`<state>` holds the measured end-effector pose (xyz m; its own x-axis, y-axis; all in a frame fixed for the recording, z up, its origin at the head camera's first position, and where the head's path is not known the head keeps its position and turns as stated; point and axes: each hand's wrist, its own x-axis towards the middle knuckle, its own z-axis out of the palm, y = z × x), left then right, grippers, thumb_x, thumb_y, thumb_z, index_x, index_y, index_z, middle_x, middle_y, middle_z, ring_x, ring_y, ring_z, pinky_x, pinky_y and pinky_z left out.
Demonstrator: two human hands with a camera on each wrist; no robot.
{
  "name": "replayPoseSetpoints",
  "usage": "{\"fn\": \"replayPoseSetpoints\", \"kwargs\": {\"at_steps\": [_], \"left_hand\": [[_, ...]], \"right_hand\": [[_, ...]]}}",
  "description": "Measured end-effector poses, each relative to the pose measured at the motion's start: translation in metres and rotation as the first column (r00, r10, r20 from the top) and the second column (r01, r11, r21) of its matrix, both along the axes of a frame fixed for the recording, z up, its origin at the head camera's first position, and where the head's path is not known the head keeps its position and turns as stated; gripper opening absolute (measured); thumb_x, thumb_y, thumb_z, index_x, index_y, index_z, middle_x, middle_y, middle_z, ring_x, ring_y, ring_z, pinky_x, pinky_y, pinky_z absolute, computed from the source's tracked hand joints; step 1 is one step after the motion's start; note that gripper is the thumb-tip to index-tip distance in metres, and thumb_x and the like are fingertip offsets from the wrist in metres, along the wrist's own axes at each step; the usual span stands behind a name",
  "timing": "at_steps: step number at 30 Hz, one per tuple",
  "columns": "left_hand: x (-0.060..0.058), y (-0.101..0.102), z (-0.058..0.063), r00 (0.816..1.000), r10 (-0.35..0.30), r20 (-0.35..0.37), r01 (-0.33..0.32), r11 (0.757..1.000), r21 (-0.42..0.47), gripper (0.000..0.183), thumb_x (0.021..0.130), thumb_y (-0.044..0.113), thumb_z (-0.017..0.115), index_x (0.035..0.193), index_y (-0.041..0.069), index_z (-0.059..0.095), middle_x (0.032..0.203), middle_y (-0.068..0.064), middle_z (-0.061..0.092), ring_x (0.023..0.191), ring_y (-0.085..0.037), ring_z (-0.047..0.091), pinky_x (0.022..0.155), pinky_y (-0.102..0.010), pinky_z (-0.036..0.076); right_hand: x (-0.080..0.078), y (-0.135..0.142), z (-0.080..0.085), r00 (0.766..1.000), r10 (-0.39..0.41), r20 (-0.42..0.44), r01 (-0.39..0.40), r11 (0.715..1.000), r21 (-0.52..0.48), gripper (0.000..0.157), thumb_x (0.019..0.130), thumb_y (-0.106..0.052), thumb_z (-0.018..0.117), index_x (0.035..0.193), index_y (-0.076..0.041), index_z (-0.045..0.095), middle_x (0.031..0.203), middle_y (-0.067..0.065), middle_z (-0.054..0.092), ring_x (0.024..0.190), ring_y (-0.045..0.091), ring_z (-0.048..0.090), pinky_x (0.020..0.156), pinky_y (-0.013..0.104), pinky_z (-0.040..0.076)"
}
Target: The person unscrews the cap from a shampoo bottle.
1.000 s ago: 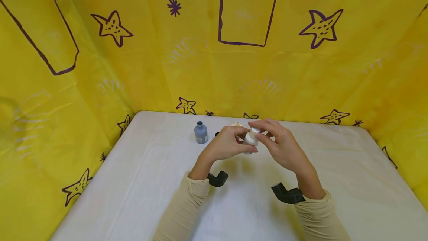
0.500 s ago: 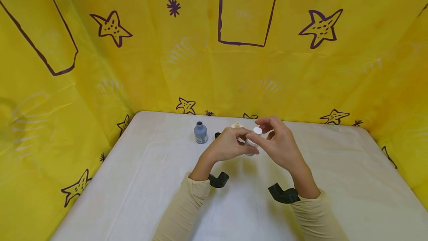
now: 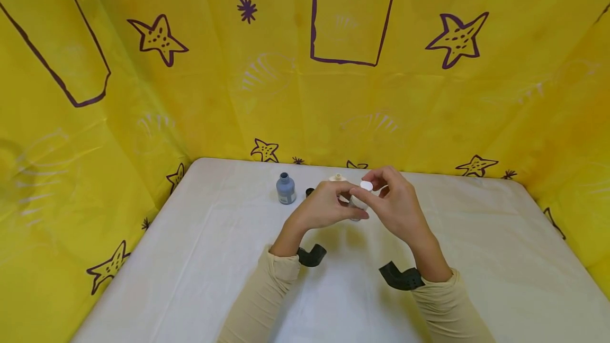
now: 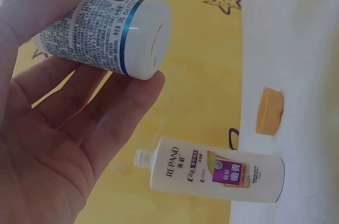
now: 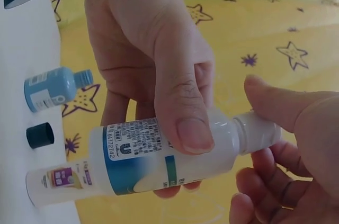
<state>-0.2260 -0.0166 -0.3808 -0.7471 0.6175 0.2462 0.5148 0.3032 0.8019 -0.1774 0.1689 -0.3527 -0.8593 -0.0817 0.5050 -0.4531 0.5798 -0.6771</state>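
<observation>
A white bottle with a blue band and printed label is held off the table by my left hand, thumb on one side and fingers on the other. My right hand pinches its white cap between thumb and fingers. The cap sits on the bottle's neck in the right wrist view. In the left wrist view the bottle's base faces the camera. The head view shows little of the bottle's body because my left hand covers it.
An uncapped blue bottle stands to the left on the white table. Near it lies a dark cap. Behind my hands stand a white, uncapped bottle with a purple label and an orange cap. Yellow cloth surrounds the table.
My right hand has turned and shifted slightly left around the cap, its fingers moving from over the top to the far side. My left hand and the bottle stay nearly still.
</observation>
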Motion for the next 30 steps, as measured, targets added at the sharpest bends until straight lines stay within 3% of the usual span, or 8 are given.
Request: {"fn": "replayPoseSetpoints", "kwargs": {"at_steps": [5,10,15,23,27,30], "left_hand": [[-0.001,-0.001,0.0,1.0,0.009,-0.011,-0.009,1.0,-0.02,0.035,0.082,0.036,0.086,0.115,0.027,0.076,0.091,0.007,0.062,0.09,-0.009,0.056,0.08,-0.022,0.058],[-0.002,-0.001,0.001,1.0,0.006,0.007,-0.006,1.0,-0.019,0.037,0.083,0.035,0.086,0.117,0.024,0.075,0.098,0.006,0.068,0.09,-0.011,0.064,0.076,-0.022,0.059],[-0.003,-0.002,0.001,1.0,0.01,0.023,-0.01,1.0,-0.001,0.037,0.083,0.031,0.086,0.116,0.02,0.075,0.102,0.004,0.069,0.089,-0.017,0.069,0.074,-0.023,0.059],[-0.003,-0.003,-0.002,0.999,0.02,0.034,-0.02,1.0,-0.006,0.037,0.083,0.034,0.086,0.117,0.023,0.075,0.101,0.004,0.067,0.094,-0.013,0.065,0.078,-0.023,0.059],[-0.003,-0.002,-0.003,1.0,0.015,0.024,-0.015,1.0,-0.011,0.036,0.083,0.038,0.085,0.117,0.028,0.075,0.097,0.006,0.066,0.095,-0.009,0.06,0.081,-0.022,0.059],[-0.003,0.001,-0.004,0.999,-0.003,0.036,0.003,1.0,0.001,0.034,0.083,0.038,0.085,0.115,0.03,0.075,0.099,0.005,0.069,0.094,-0.007,0.061,0.082,-0.022,0.059]], "right_hand": [[0.001,0.002,0.0,0.999,0.039,-0.013,-0.039,0.999,0.02,0.027,0.087,-0.012,0.081,0.111,-0.005,0.07,0.099,0.007,0.065,0.09,0.021,0.061,0.074,0.026,0.054],[0.003,0.005,0.003,0.995,0.101,-0.016,-0.1,0.994,0.048,0.027,0.093,-0.009,0.073,0.12,-0.007,0.071,0.105,0.007,0.068,0.094,0.015,0.058,0.077,0.025,0.054],[0.005,0.007,0.007,0.987,0.16,0.011,-0.161,0.985,0.064,0.027,0.098,-0.009,0.066,0.125,-0.009,0.071,0.117,0.006,0.069,0.094,0.013,0.06,0.081,0.024,0.053],[0.006,0.012,0.009,0.973,0.219,0.074,-0.224,0.972,0.073,0.036,0.1,-0.014,0.065,0.136,-0.014,0.064,0.131,0.003,0.065,0.106,0.016,0.063,0.086,0.027,0.056],[0.005,0.013,0.009,0.976,0.193,0.099,-0.198,0.979,0.04,0.045,0.097,-0.019,0.071,0.14,-0.014,0.059,0.136,0.005,0.062,0.112,0.021,0.063,0.088,0.036,0.058],[0.002,0.01,0.007,0.988,0.127,0.087,-0.131,0.991,0.037,0.044,0.093,-0.02,0.076,0.133,-0.009,0.062,0.126,0.009,0.064,0.107,0.024,0.062,0.085,0.037,0.058]]}}
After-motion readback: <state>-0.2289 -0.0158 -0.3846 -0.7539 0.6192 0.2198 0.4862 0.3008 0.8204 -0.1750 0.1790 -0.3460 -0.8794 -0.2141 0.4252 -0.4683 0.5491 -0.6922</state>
